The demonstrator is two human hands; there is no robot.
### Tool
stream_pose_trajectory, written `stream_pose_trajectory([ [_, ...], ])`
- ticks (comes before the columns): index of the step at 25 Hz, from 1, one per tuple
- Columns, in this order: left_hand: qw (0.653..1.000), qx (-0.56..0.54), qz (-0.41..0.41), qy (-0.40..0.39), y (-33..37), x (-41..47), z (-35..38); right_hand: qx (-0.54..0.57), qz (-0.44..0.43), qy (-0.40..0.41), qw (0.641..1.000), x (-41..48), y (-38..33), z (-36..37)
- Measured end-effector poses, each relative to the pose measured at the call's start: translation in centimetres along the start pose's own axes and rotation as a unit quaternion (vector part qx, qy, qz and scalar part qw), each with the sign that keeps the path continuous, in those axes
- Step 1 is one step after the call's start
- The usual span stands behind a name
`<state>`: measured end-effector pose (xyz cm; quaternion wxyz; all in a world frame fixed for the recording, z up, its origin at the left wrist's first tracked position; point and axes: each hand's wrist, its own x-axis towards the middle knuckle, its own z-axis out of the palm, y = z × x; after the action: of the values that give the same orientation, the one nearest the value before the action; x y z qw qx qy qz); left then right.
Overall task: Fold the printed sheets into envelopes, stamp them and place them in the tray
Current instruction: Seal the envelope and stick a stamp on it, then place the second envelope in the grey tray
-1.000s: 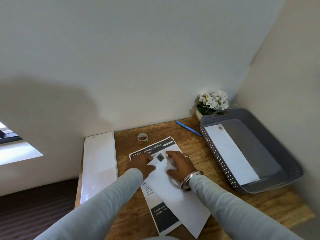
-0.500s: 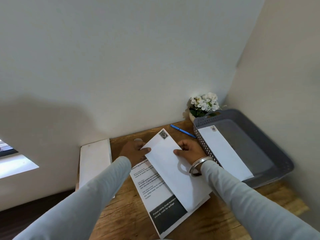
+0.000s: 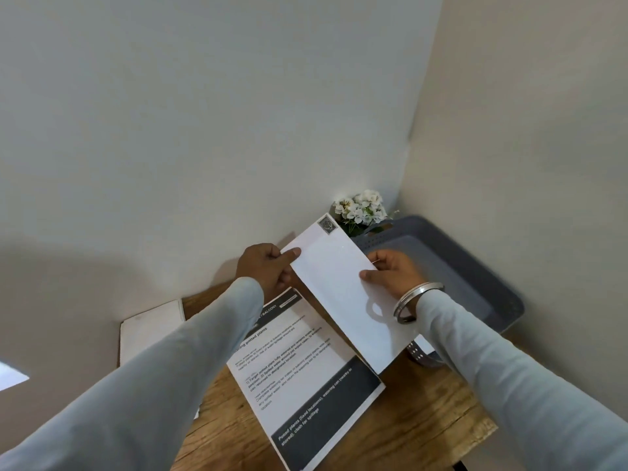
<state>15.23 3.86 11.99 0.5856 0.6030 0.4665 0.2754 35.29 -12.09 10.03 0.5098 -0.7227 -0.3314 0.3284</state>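
Both hands grasp the long white stamped envelope (image 3: pixel 343 294) — left hand (image 3: pixel 268 266) and right hand (image 3: pixel 396 275) pinching opposite edges — above the grey perforated plastic tray (image 3: pixel 475 283).

Head view, seemingly down onto envelope (image 3: pixel 343 294).

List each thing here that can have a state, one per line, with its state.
envelope: stamped, held above the desk
stamp: stuck on the envelope's far corner
sheet: unfolded, flat on the desk
tray: partly hidden behind the envelope
left hand: pinches the envelope's left edge
right hand: grips its right edge
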Motion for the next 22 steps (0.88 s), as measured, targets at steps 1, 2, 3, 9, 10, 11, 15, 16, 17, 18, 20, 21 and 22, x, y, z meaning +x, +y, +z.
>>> stream_pose_trajectory([
  [1, 1.000, 0.006, 0.005, -0.002, 0.3, 0.4, 0.9, -0.011, -0.005, 0.021, 1.000, 0.1, 0.0, -0.8],
  [2, 1.000, 0.025, 0.016, -0.002, 0.6, 0.7, 1.8, -0.026, -0.009, 0.040, 0.999, 0.3, 0.0, -1.7],
  [3, 0.998, 0.057, 0.033, -0.002, 0.9, 1.1, 2.7, -0.039, -0.010, 0.059, 0.997, 0.5, 0.2, -2.7],
  [9, 0.964, 0.227, 0.123, -0.069, 1.4, 2.5, 6.9, -0.095, 0.020, 0.177, 0.979, 2.7, 2.1, -8.3],
  [10, 0.941, 0.284, 0.155, -0.094, 1.1, 2.6, 7.7, -0.121, 0.038, 0.187, 0.974, 3.0, 2.6, -9.0],
  [11, 0.917, 0.332, 0.185, -0.120, 0.7, 2.7, 8.4, -0.143, 0.053, 0.194, 0.969, 3.4, 3.2, -9.5],
  [15, 0.841, 0.416, 0.264, -0.224, -0.6, 1.7, 11.2, -0.189, 0.101, 0.205, 0.955, 4.4, 5.3, -9.9],
  [16, 0.816, 0.445, 0.289, -0.231, -1.0, 1.4, 11.8, -0.199, 0.112, 0.198, 0.953, 4.4, 5.7, -9.5],
  [17, 0.788, 0.475, 0.313, -0.238, -1.4, 1.6, 12.8, -0.206, 0.127, 0.194, 0.951, 5.0, 6.4, -9.3],
  [18, 0.760, 0.504, 0.329, -0.244, -1.7, 1.6, 13.6, -0.212, 0.135, 0.191, 0.949, 5.2, 6.8, -8.9],
  [20, 0.706, 0.565, 0.335, -0.264, -2.1, 1.5, 14.8, -0.232, 0.139, 0.178, 0.946, 5.3, 7.5, -8.1],
  [21, 0.683, 0.589, 0.332, -0.277, -2.4, 1.7, 15.6, -0.246, 0.142, 0.169, 0.944, 5.7, 8.0, -7.9],
  [22, 0.661, 0.610, 0.330, -0.286, -2.6, 1.7, 16.2, -0.269, 0.148, 0.155, 0.939, 5.9, 8.4, -7.6],
])
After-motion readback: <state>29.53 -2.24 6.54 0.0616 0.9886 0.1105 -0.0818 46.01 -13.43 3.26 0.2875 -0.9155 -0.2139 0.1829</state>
